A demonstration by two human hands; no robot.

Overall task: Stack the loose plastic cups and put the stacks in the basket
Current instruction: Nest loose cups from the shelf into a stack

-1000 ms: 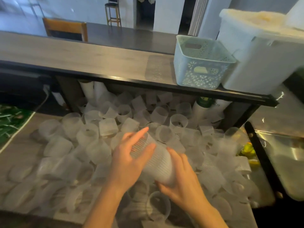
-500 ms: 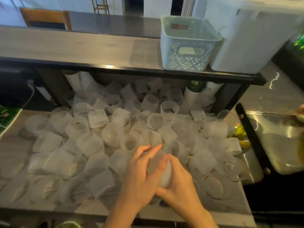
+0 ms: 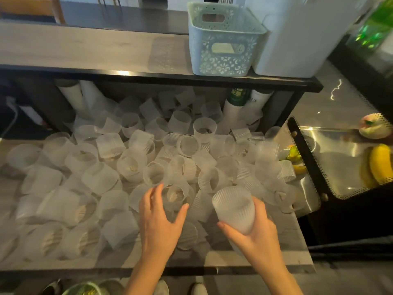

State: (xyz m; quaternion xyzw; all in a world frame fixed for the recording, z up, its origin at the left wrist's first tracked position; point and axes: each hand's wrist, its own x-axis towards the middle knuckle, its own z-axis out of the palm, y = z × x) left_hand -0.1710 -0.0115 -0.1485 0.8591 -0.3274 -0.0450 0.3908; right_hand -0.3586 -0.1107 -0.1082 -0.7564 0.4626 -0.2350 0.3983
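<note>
The right hand point(image 3: 258, 228) has its fingers and thumb curled round a short stack of frosted, ribbed plastic cups point(image 3: 235, 210), gripping it from below and behind, so the stack tilts with its closed base up and away from the palm. The thumb lies across the near side of the stack; the fingers wrap the far side and are mostly hidden behind it.

Just to the left of that grip, the left hand point(image 3: 158, 218) is spread wide, fingers straight and fanned, thumb stretched toward the held stack. It holds nothing. Its fingertips hover over, or perhaps touch, a clear loose cup point(image 3: 175, 194) lying with its mouth toward the person; I cannot tell which.

All round both hands, and mostly beyond them, a heap of loose translucent plastic cups point(image 3: 110, 145) covers the grey lower counter point(image 3: 240, 257), some upright, many on their sides, several blurred at the left edge.

Far above the held stack, on the raised wooden shelf point(image 3: 85, 47), stands the pale blue perforated plastic basket point(image 3: 222, 41). Just beside it on the right is a large white plastic bin point(image 3: 297, 35). Off to the right of the gripping hand, yellow bananas point(image 3: 380, 162) lie behind glass.
</note>
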